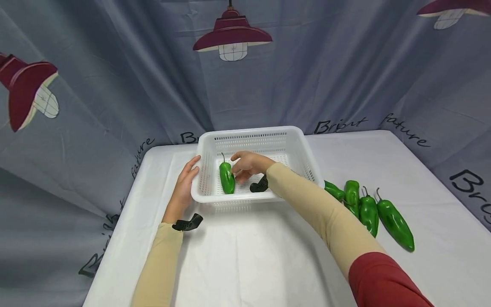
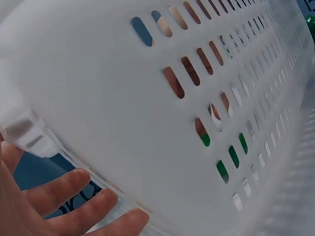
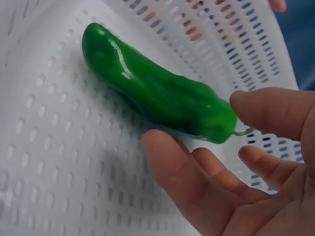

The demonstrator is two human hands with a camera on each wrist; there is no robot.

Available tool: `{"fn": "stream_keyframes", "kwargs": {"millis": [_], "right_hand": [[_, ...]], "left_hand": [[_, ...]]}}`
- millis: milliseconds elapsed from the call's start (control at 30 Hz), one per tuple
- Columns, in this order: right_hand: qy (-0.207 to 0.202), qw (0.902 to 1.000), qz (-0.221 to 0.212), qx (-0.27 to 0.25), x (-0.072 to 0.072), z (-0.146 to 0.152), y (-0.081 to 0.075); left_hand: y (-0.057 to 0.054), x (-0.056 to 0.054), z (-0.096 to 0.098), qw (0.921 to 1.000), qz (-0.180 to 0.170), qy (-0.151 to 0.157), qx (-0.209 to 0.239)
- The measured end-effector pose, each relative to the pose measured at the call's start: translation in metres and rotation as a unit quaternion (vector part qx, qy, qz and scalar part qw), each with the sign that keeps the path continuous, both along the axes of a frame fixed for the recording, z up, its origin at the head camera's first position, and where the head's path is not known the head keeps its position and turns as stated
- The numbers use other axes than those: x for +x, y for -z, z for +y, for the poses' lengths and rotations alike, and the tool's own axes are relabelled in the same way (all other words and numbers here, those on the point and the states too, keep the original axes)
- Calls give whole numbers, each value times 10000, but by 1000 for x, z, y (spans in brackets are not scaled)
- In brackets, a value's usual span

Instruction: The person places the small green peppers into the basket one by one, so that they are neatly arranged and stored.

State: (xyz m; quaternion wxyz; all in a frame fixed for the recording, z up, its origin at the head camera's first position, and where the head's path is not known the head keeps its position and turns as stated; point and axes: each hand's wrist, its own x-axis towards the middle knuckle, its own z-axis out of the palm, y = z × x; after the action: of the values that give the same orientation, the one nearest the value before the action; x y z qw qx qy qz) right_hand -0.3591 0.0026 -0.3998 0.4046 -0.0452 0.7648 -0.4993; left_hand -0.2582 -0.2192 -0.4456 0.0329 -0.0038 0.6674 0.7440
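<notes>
A white plastic basket (image 1: 230, 198) with slotted walls stands on the table. Inside, toward its left end, lies one green pepper (image 1: 227, 177), its thin stem pointing to the back. My right hand (image 1: 247, 165) reaches into the basket just right of this pepper. In the right wrist view, the thumb and fingers are spread near the stem end of the pepper (image 3: 157, 93), with nothing gripped between them. Against the basket's left rim rests my left hand (image 1: 183, 187), its fingers extended. The left wrist view has the fingers (image 2: 83, 211) beside the basket's outer wall (image 2: 98, 98).
Several green peppers (image 1: 395, 224) lie on the white tablecloth (image 1: 238, 256) right of the basket, some partly behind my right forearm (image 1: 322, 209). A grey-blue curtain (image 1: 153, 76) printed with red lamps hangs behind the table and along its sides.
</notes>
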Motion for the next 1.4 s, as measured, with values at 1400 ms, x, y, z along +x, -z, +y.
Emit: {"fn": "stream_keyframes", "kwargs": {"millis": [1400], "right_hand": [[2075,9592,1280,-1431,111,368,-35]], "left_hand": [[-5,3,-1,9991,-263,13,-342]]}}
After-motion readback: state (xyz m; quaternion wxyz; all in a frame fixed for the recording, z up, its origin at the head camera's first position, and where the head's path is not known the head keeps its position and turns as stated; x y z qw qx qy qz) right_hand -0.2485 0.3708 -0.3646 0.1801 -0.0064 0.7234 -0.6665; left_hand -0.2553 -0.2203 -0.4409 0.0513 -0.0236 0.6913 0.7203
